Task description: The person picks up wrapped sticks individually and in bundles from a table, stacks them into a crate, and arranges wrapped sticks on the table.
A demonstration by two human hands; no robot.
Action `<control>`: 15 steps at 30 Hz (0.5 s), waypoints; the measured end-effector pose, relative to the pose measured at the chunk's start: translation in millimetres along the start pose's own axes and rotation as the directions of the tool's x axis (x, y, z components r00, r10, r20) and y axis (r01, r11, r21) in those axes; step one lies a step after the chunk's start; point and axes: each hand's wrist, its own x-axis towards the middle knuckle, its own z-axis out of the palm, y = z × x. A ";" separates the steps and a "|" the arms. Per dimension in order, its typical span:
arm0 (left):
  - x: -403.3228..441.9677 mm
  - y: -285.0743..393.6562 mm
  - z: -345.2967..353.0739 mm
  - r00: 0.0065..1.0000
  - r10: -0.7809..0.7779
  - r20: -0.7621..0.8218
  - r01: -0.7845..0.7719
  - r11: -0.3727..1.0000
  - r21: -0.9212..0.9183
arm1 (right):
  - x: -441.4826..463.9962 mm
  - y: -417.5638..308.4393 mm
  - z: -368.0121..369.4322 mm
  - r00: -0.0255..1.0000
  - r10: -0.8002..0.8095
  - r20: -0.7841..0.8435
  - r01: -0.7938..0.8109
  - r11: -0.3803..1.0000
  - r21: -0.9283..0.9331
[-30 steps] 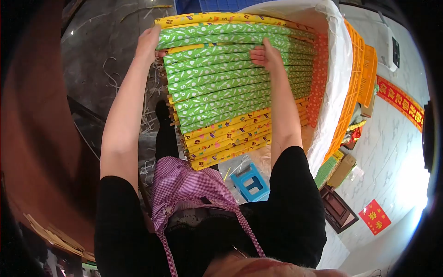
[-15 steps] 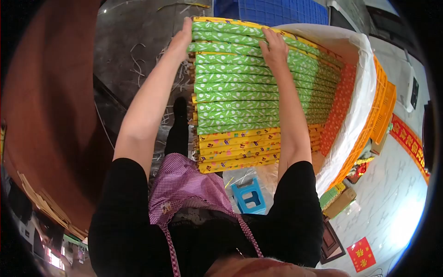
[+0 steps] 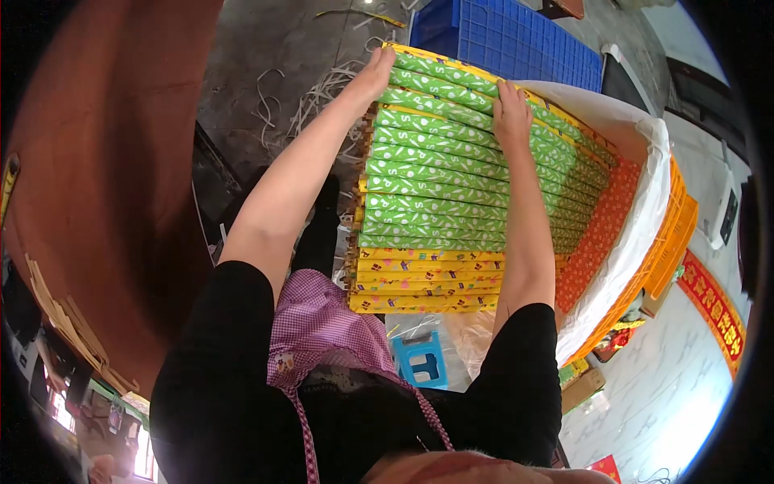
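Long rolls of patterned paper (image 3: 439, 173), green with white prints and yellow with coloured prints, lie side by side in a wide stack in front of me. My left hand (image 3: 374, 77) rests flat at the far left corner, against the ends of the top rolls, fingers stretched. Farther right, my right hand (image 3: 513, 117) lies over the far rolls, its fingers bent over the yellow roll along the edge. Brown ends show along the stack's left side. The right ends reach into an orange crate (image 3: 621, 310) with a white liner (image 3: 651, 189); red patterned paper (image 3: 601, 234) stands there.
A blue plastic crate (image 3: 508, 40) stands beyond the stack. Loose white strips (image 3: 322, 101) litter the floor. A light blue stool (image 3: 421, 360) is below the stack, near my apron (image 3: 326, 327). A large brown surface (image 3: 105, 185) fills the left side.
The view has shifted, so the stack appears farther right and a little lower, and tilted. My right hand's spread fingers have come together over the far edge. My left hand stays at the corner.
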 end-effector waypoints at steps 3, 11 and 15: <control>6.5 -6.2 -8.0 0.981 -0.168 0.099 0.191 0.934 -0.301 | -5.9 -6.8 -3.4 0.999 0.004 -0.041 -0.005 1.000 -0.008; 2.3 -16.2 -7.5 0.997 -0.064 -0.054 0.047 0.961 -0.272 | -22.1 -14.2 -20.1 0.997 0.005 -0.071 -0.006 1.000 -0.013; -28.8 -15.9 -17.3 0.899 -0.018 -0.437 -0.122 0.949 -0.291 | -56.8 -30.3 -41.7 0.954 0.063 -0.294 -0.012 0.985 0.172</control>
